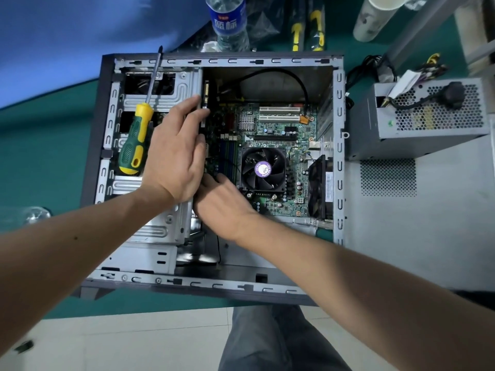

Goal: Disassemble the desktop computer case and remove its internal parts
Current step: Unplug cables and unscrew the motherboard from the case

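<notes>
The grey computer case [338, 167] lies open on its side on a green table. Inside are the green motherboard [278, 124], a black CPU fan [262, 168] and a black case fan [317, 186]. An expansion card [205, 92] with a video port stands on edge along the drive cage. My left hand [174, 156] grips that card from above, fingers over its far side and thumb on the near side. My right hand [222, 202] reaches in at the card's near end, just left of the CPU fan. Its fingers are hidden under my left hand.
A green-and-yellow screwdriver [136, 140] lies on the drive cage at the left. The removed power supply [428, 113] with its cables sits to the right of the case, on a grey side panel [428, 210]. A water bottle [229, 20] and a paper cup [375, 17] stand behind.
</notes>
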